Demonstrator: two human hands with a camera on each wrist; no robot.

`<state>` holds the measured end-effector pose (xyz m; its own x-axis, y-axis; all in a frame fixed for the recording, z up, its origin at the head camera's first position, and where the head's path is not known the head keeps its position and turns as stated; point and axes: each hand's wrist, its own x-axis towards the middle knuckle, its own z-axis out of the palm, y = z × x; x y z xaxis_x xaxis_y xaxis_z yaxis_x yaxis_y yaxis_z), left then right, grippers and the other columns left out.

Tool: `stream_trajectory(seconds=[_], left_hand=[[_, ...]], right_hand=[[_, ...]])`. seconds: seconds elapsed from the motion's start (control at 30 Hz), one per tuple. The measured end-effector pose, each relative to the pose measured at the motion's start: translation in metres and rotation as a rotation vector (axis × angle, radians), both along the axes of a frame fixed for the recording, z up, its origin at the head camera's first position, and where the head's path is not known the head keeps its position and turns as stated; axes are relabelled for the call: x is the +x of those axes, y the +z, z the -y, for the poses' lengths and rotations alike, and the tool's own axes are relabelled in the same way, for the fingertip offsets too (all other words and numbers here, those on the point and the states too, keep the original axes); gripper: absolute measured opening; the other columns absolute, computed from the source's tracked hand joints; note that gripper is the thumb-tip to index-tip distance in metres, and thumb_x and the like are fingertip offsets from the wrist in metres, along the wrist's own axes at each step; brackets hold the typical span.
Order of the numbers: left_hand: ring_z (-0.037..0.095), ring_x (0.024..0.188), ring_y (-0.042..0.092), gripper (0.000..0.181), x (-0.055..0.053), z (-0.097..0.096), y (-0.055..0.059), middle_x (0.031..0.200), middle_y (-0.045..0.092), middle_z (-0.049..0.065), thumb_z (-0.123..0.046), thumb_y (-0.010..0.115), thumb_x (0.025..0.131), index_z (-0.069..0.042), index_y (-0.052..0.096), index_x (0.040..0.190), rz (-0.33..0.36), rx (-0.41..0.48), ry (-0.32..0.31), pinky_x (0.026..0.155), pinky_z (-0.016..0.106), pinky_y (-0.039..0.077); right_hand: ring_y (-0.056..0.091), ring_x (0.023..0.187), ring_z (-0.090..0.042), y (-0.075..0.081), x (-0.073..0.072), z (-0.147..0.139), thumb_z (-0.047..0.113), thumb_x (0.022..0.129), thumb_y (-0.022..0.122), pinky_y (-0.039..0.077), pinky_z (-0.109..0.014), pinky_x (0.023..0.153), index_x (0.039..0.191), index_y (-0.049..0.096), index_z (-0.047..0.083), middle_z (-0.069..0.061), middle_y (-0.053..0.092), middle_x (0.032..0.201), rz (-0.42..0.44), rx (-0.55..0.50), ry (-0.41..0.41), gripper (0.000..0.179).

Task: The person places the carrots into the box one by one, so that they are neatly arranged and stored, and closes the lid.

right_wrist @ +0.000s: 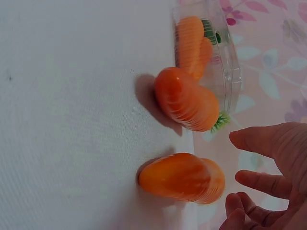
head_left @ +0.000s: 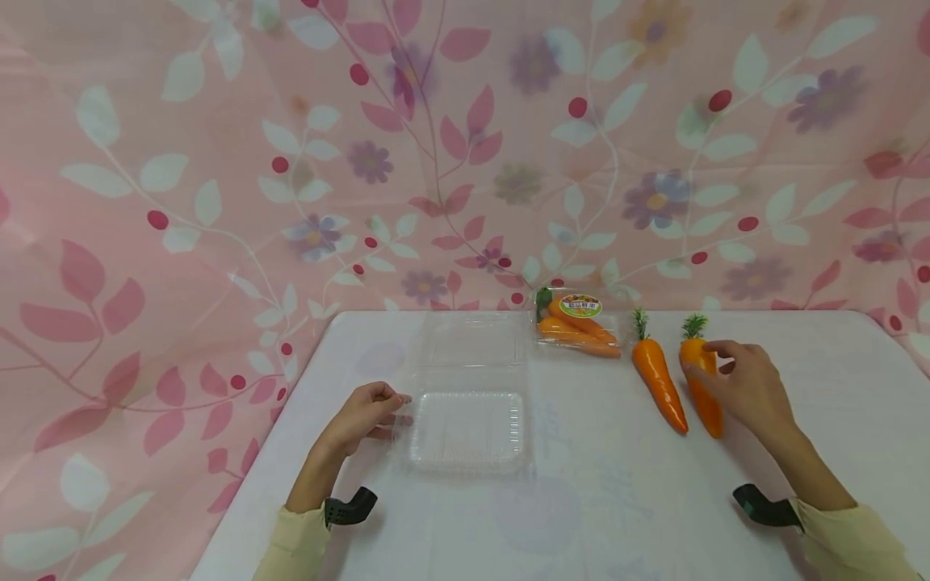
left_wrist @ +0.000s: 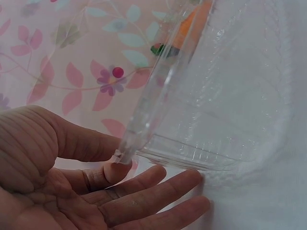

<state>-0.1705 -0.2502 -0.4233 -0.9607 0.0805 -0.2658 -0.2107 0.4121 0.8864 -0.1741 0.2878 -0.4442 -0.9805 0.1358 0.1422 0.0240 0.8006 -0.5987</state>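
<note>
A clear plastic clamshell box [head_left: 525, 436] lies with its lid folded back on the white table. My left hand [head_left: 366, 415] pinches the box's left rim between thumb and index finger, and the other fingers [left_wrist: 158, 196] spread out below that edge. Toward the right, two orange toy carrots with green tops lie side by side, the left carrot [head_left: 659, 386] and the right carrot [head_left: 705, 407]. Over the right carrot is my right hand [head_left: 751, 387], thumb and fingers apart. In the right wrist view a gap shows between those fingers [right_wrist: 261, 184] and the carrot.
A closed clear box of carrots [head_left: 581, 329] with a label stands at the back of the table [head_left: 581, 516]. Behind the table hangs a pink floral cloth [head_left: 465, 161]. Each wrist carries a black device, the left device [head_left: 352, 507] and the right device [head_left: 766, 508].
</note>
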Motion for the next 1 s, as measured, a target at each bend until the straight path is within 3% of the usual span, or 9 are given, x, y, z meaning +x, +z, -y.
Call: stream_trajectory(seconds=[0.33,1.0], left_hand=[[0.027,0.085,0.064,0.025,0.0,0.0,0.001,0.122,0.064,0.023,-0.017,0.058,0.1,0.008,0.056,0.1,0.001,-0.014,-0.009,0.066,0.035,0.058],[0.03,0.091,0.068,0.024,0.0,0.001,0.0,0.12,0.065,0.023,-0.016,0.058,0.099,0.008,0.056,0.1,0.003,0.009,-0.007,0.069,0.038,0.059]], right_hand=[[0.049,0.092,-0.042,-0.004,-0.005,-0.005,0.038,0.088,0.072,0.046,-0.037,0.058,0.127,0.054,-0.007,-0.03,0.048,0.111,0.018,0.027,-0.029,0.062],[0.046,0.092,-0.046,-0.004,-0.002,-0.012,0.046,0.085,0.072,0.047,-0.042,0.058,0.128,0.053,-0.012,-0.037,0.042,0.115,0.15,0.068,-0.144,0.075]])
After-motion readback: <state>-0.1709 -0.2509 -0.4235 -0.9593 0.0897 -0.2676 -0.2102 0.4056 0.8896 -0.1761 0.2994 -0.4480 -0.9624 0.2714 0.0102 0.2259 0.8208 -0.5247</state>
